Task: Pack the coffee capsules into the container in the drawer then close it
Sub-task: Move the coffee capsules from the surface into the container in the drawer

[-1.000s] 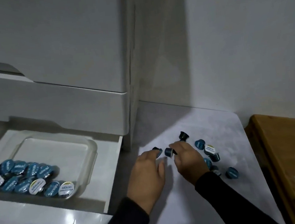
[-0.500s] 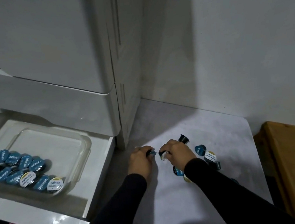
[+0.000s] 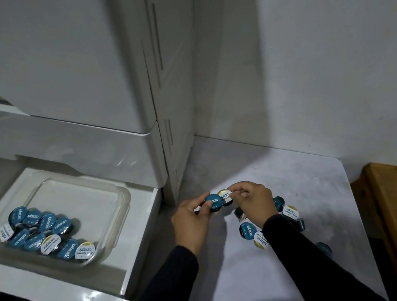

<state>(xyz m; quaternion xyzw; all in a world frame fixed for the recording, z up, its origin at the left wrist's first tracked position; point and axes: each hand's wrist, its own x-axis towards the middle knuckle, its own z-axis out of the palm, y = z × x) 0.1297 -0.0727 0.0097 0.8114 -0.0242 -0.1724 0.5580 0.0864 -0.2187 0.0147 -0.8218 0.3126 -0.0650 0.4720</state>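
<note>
- Head view: the left hand (image 3: 192, 221) pinches a blue-lidded coffee capsule (image 3: 213, 201), thumb on its near edge and fingers (image 3: 204, 197) curled round the far side
- The right hand (image 3: 254, 202) has its fingers clamped on a white-and-gold-lidded capsule (image 3: 225, 196), held at the fingertips and touching the blue one
- Both held capsules sit between the two hands, just above the pale surface (image 3: 294, 174)
- Loose capsules (image 3: 290, 211) lie scattered on the surface beside and under the right wrist
- The clear container (image 3: 121, 196) rests in the open white drawer (image 3: 148, 220) to the left, well apart from the hands
- Packed capsules (image 3: 46, 233) crowd the container's near left part, lids up
</note>
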